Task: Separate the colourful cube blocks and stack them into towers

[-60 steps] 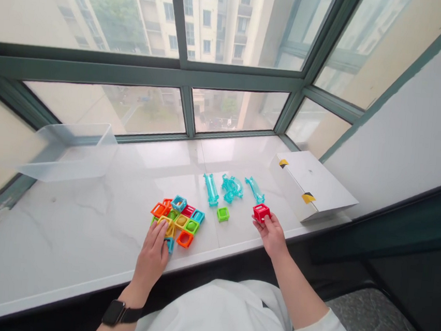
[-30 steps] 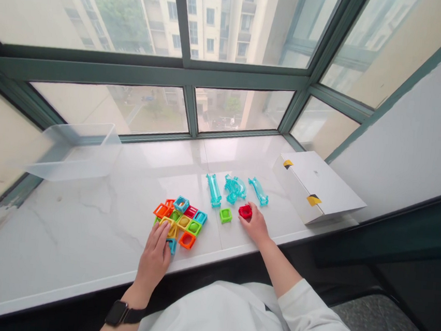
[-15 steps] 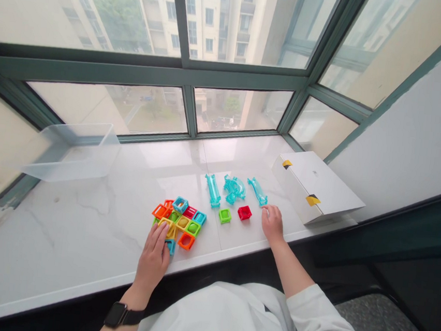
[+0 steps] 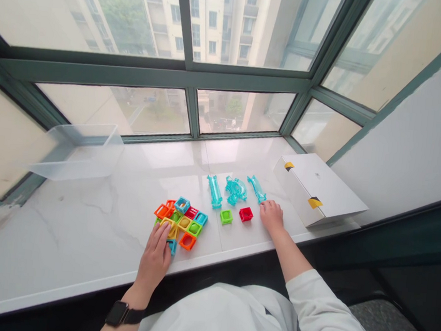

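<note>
1. Cluster of hollow plastic frame tiles [image 4: 178, 224] in orange, yellow, green, red and blue, on a marble windowsill [image 4: 81, 235], left of centre and close to the near edge. Likely light and stiff, with glossy faces that may slip a little, so best taken by the open frame edges, with fingertips pinching through the holes.
2. Left hand [image 4: 154, 257] lying over the near side of the cluster, fingers across the yellow and blue frames. Whether clenched or only resting, impossible to tell. Black watch [image 4: 117, 313] on the wrist.
3. Right hand [image 4: 272, 216] empty and released, palm down on the sill, fingers loosely curled, just right of a red hollow cube [image 4: 246, 214].
4. Lime-green hollow cube [image 4: 226, 217] just left of the red one, both between the cluster and the right hand and so in the way of a straight reach across. Probably light and easy to pinch by opposite walls.
5. Three translucent teal pieces farther back: straight tube [image 4: 215, 191], curved piece [image 4: 236, 190], slim track [image 4: 256, 188]. Probably stiff, with thin ends that may be fragile; safest held around the middle.
6. Clear plastic bin [image 4: 81, 154] at far left, white cardboard box [image 4: 319, 188] at far right, both well apart from the hands.
</note>
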The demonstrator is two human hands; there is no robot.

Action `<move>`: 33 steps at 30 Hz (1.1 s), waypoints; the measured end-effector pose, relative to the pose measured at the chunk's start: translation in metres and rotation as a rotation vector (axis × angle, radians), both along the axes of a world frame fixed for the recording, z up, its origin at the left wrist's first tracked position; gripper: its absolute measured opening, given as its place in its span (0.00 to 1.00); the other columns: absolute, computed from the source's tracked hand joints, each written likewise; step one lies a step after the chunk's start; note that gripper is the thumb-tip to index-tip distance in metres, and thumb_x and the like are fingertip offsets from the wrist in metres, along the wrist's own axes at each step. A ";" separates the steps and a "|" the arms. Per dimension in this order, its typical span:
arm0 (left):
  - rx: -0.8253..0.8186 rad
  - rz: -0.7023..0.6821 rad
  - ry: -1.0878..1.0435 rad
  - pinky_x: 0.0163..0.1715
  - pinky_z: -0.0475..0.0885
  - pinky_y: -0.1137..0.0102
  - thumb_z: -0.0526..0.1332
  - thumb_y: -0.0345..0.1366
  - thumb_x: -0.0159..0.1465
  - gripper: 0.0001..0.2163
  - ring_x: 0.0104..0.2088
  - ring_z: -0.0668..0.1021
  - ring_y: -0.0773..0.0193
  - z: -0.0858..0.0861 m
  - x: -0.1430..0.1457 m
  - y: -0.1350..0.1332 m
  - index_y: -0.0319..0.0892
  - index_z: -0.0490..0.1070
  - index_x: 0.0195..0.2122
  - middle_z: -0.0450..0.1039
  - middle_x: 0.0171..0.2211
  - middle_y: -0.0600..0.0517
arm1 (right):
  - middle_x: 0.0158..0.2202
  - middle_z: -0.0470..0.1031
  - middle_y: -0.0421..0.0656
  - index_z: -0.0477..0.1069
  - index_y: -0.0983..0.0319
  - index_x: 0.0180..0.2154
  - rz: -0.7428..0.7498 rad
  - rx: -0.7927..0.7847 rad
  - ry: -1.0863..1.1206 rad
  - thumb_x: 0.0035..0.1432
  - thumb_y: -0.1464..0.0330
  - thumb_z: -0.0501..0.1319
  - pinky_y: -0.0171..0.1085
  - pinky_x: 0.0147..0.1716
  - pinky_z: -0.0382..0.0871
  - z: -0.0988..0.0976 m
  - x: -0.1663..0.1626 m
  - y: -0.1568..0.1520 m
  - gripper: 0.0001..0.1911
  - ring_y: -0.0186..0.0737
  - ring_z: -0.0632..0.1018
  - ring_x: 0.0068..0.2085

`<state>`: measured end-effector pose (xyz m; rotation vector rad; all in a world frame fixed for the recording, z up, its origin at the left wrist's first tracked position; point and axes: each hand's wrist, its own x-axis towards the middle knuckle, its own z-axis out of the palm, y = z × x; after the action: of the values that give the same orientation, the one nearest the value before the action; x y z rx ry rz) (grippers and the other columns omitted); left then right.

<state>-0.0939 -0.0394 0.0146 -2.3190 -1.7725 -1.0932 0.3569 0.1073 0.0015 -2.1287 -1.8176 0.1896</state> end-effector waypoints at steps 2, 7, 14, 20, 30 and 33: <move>0.003 0.000 -0.003 0.71 0.67 0.45 0.51 0.30 0.75 0.30 0.75 0.61 0.47 0.000 0.000 0.000 0.51 0.49 0.78 0.63 0.72 0.44 | 0.52 0.78 0.53 0.80 0.59 0.47 0.009 0.002 0.003 0.70 0.66 0.56 0.46 0.49 0.63 0.000 -0.001 0.003 0.13 0.53 0.73 0.50; 0.001 -0.018 0.005 0.70 0.67 0.45 0.51 0.30 0.75 0.31 0.75 0.60 0.47 -0.001 -0.001 0.000 0.50 0.47 0.78 0.63 0.72 0.44 | 0.50 0.79 0.53 0.80 0.61 0.44 0.018 0.047 0.059 0.66 0.71 0.57 0.46 0.51 0.66 0.001 0.002 0.006 0.13 0.52 0.75 0.49; -0.022 -0.004 0.008 0.70 0.68 0.45 0.50 0.29 0.75 0.31 0.75 0.60 0.47 0.000 0.000 -0.002 0.50 0.48 0.78 0.63 0.72 0.44 | 0.45 0.78 0.51 0.76 0.60 0.45 0.090 0.379 0.265 0.64 0.71 0.53 0.50 0.52 0.72 0.023 -0.018 -0.023 0.15 0.52 0.77 0.50; -0.032 -0.004 0.016 0.70 0.68 0.45 0.51 0.29 0.74 0.31 0.75 0.61 0.47 0.006 0.002 -0.002 0.49 0.48 0.78 0.63 0.72 0.42 | 0.43 0.80 0.47 0.77 0.57 0.46 0.468 0.407 0.506 0.71 0.67 0.55 0.46 0.46 0.77 0.068 -0.087 -0.061 0.11 0.47 0.80 0.44; -0.030 -0.121 -0.020 0.70 0.67 0.47 0.56 0.30 0.72 0.29 0.73 0.64 0.48 0.038 0.033 -0.009 0.48 0.57 0.74 0.65 0.70 0.42 | 0.51 0.80 0.47 0.74 0.55 0.59 0.995 -0.155 0.327 0.65 0.71 0.63 0.41 0.49 0.76 0.055 -0.201 -0.107 0.22 0.44 0.82 0.47; -0.149 -0.234 0.023 0.70 0.67 0.50 0.54 0.31 0.72 0.28 0.73 0.65 0.50 0.038 0.046 -0.005 0.45 0.59 0.73 0.65 0.71 0.42 | 0.53 0.79 0.50 0.73 0.59 0.59 0.977 -0.182 0.261 0.65 0.71 0.62 0.42 0.51 0.75 0.039 -0.212 -0.111 0.21 0.47 0.80 0.50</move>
<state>-0.0478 -0.0446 0.0525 -2.6714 -1.6602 -0.9854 0.1454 -0.0033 0.0409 -1.0448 -2.5558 0.8294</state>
